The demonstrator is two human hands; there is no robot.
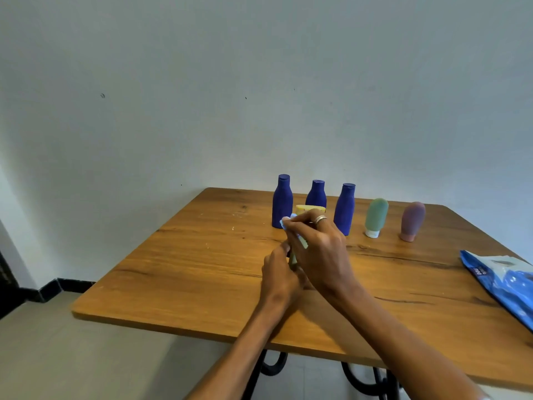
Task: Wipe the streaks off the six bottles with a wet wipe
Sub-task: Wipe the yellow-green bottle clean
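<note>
Three dark blue bottles [282, 201] [316, 194] [345, 208] stand upright near the far edge of the wooden table [184, 255]. To their right stand a green tube bottle [375, 217] and a pink tube bottle [412, 221], both cap down. My left hand [279, 274] grips the lower end of a yellow bottle [309, 209], mostly hidden behind my hands. My right hand [315, 243], a ring on one finger, presses a pale blue wet wipe [286, 221] against that bottle.
A blue wet wipe pack [501, 284] lies at the table's right edge. A plain wall rises right behind the table. Black metal table legs [274, 365] show below the near edge, over a light tiled floor.
</note>
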